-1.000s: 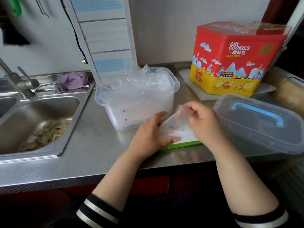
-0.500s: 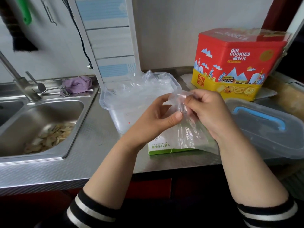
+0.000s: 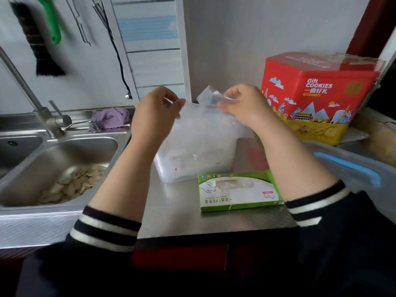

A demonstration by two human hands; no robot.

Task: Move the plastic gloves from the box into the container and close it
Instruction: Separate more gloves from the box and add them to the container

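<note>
A thin clear plastic glove is stretched between my two hands above the open clear container. My left hand pinches its left edge and my right hand pinches its crumpled top right corner. The container sits on the steel counter and holds more clear plastic, mostly hidden behind the held glove. In front of it lies the green and white glove box, flat, with gloves showing in its top opening. The container's clear lid with a blue handle lies at the right.
A steel sink with food scraps and a tap are at the left, a purple cloth behind it. A red and yellow cookie tin stands at the back right. A brush and tools hang on the wall.
Both hands have lifted from the glove box to above the container, drawing a glove out and spreading it apart. The box now lies uncovered on the counter.
</note>
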